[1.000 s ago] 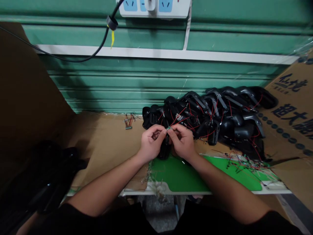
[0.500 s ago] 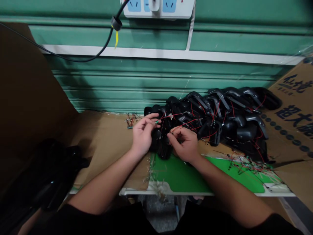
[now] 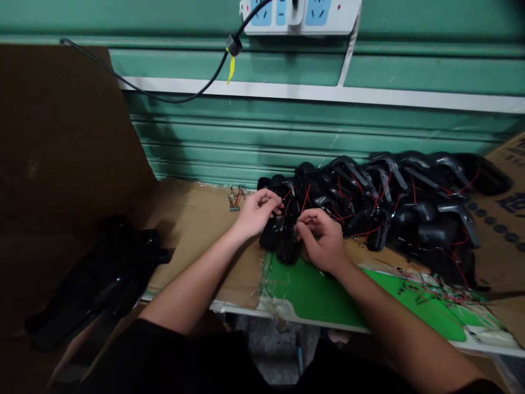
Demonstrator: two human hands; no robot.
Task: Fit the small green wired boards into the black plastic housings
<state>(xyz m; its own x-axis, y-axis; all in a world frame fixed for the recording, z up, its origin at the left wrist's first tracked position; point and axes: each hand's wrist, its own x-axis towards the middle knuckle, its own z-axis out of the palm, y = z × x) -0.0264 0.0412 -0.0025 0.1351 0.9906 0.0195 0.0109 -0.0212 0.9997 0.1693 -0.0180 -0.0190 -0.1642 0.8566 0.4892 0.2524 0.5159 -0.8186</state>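
My left hand (image 3: 259,212) is closed in a pinch at the left end of a pile of black plastic housings (image 3: 435,232). Whatever sits between its fingertips is too small to make out. A little to the right and nearer to me, my right hand (image 3: 322,241) also has thumb and fingertips pressed together, their contents hidden. Between and below the hands lies a black plastic part (image 3: 288,250) at the edge of a green mat (image 3: 324,298). Thin red wires (image 3: 307,197) rise from the housings just beyond my fingers.
Small circuit boards with wires (image 3: 234,207) lie on the cardboard sheet (image 3: 197,230). Loose wires (image 3: 435,293) are heaped at the right. More black parts (image 3: 110,279) are at the left by a cardboard panel (image 3: 69,137). A power strip (image 3: 340,22) hangs on the green wall.
The view has swung left, so the scene sits further right. The small green piece at my left fingertips no longer shows, and those fingers are drawn closer together.
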